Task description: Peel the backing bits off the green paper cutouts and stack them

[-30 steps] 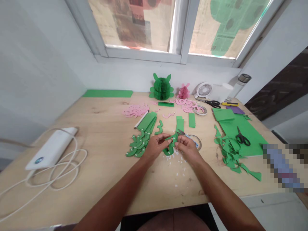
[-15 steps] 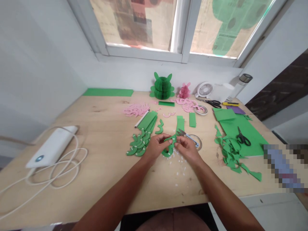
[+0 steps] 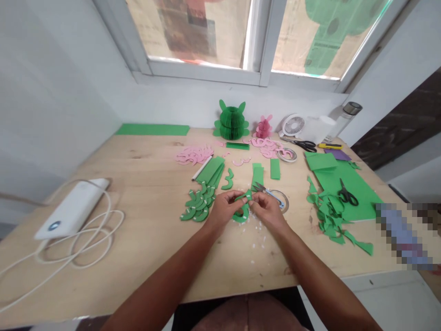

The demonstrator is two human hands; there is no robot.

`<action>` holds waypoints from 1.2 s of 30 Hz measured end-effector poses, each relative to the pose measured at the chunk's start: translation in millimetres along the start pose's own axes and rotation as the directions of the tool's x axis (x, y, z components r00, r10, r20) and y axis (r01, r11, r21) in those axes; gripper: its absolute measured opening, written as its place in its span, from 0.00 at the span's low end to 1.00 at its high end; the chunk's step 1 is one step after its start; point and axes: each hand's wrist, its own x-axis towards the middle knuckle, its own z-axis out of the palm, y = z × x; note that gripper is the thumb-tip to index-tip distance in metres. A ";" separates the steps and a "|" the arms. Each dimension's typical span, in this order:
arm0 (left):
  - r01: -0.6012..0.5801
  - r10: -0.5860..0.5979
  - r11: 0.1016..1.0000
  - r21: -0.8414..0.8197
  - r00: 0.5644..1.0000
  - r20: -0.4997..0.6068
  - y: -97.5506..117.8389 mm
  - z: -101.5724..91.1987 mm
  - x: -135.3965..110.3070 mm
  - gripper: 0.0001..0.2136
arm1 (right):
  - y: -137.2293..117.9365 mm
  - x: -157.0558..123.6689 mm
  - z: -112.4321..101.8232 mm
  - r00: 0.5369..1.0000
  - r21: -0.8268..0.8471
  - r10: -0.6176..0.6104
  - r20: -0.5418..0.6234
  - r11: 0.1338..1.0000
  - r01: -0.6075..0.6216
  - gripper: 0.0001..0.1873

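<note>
My left hand pinches a curved green paper cutout that bears small white tape bits. From the other side, my right hand grips the same cutout near its upper end with closed fingertips. Just left of my left hand lies a pile of similar green cutouts with white pieces on them. A single wavy green cutout rests above. Close behind my right hand are scissors with light blue handles, lying over a roll of tape. Tiny white scraps are scattered below my hands.
Green paper strips and pink cutouts lie behind. Green and pink paper figures stand by the wall near a small fan. Rightward are black scissors and green scraps; leftward, a white power bank with cable.
The camera view has shifted slightly. Both hands stay together on the green cutout, whose upper part has turned a little between the fingers.
</note>
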 end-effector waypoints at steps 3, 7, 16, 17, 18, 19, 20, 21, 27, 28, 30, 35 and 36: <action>0.009 -0.009 1.000 -0.021 1.000 0.011 0.1 0.1 -0.4 0.12 | -0.2 0.0 -0.1 1.000 0.019 0.005 0.007 1.000 -0.005 0.10; -0.007 0.008 1.000 -0.022 1.000 0.014 -0.4 -0.3 -0.7 0.10 | 1.5 0.1 -0.2 1.000 0.019 -0.010 0.009 1.000 0.009 0.09; 0.024 -0.024 0.999 -0.028 1.000 0.016 2.0 0.4 -1.6 0.11 | 1.9 1.7 0.6 1.000 0.046 0.014 0.018 0.999 -0.015 0.12; 0.023 -0.023 0.999 -0.031 1.000 0.013 2.2 0.6 -1.9 0.11 | 1.3 1.5 0.8 1.000 0.047 0.013 0.021 0.999 -0.014 0.12; 0.021 -0.021 0.999 -0.035 1.000 0.010 2.3 0.9 -2.1 0.11 | 0.8 1.3 0.9 1.000 0.046 0.011 0.026 0.999 -0.012 0.12; 0.019 -0.018 0.999 -0.042 1.000 0.009 2.3 1.1 -2.2 0.10 | 0.3 1.1 0.9 1.000 0.042 0.006 0.027 0.999 -0.007 0.11; 0.018 -0.017 0.999 -0.048 1.000 0.008 2.2 1.2 -2.2 0.10 | -0.1 0.9 1.0 1.000 0.035 0.002 0.027 0.999 -0.003 0.11; 0.018 -0.018 0.998 -0.052 1.000 0.006 1.9 1.2 -2.1 0.10 | -0.4 0.8 1.0 1.000 0.029 -0.001 0.026 1.000 0.000 0.11; 0.048 -0.050 0.997 -0.065 0.998 -0.024 0.5 0.6 -0.8 0.13 | -1.2 0.4 0.2 0.999 0.021 0.009 0.033 1.000 -0.009 0.12; 0.054 -0.055 0.996 -0.069 0.998 -0.024 0.8 0.6 -0.9 0.14 | -1.3 0.5 -0.1 0.999 0.016 0.009 0.038 1.000 -0.010 0.12; 0.059 -0.060 0.995 -0.075 0.998 -0.015 1.5 0.7 -1.2 0.13 | -1.3 0.6 -0.6 0.999 0.008 0.010 0.044 1.000 -0.011 0.12; 0.062 -0.064 0.995 -0.078 0.998 -0.021 1.8 1.2 -1.5 0.12 | 0.2 1.2 -0.8 0.999 0.012 0.015 0.044 1.000 -0.016 0.11; 0.067 -0.069 0.995 -0.076 0.997 -0.024 1.6 1.2 -1.4 0.13 | 0.5 1.3 -0.6 0.999 0.007 0.015 0.041 1.000 -0.015 0.10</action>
